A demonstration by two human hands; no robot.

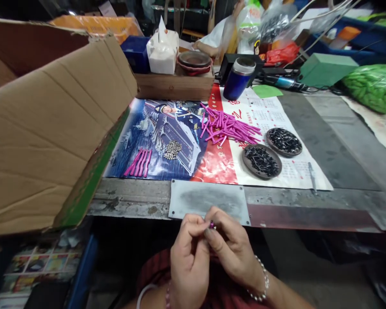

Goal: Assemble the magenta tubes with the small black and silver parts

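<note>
My left hand (190,259) and my right hand (231,249) meet at the table's front edge, fingertips pinched together. Between them shows the end of a small magenta piece (211,224) with a shiny spot; the fingers hide the rest. Just beyond lies a grey metal plate (209,199). Slim magenta sticks (228,124) form a loose heap on a printed poster sheet (218,169). Several wavy magenta sticks (140,163) lie side by side at the left, near a pile of small silvery beads (173,149). Two round dishes hold thin black pieces (262,161).
An open cardboard box (51,128) stands at the left, overhanging the table edge. Behind the poster are a wooden box (175,86), a blue tumbler (239,79) and a green block (328,69). A pen (312,177) lies at the right. Another person's arm shows at the back.
</note>
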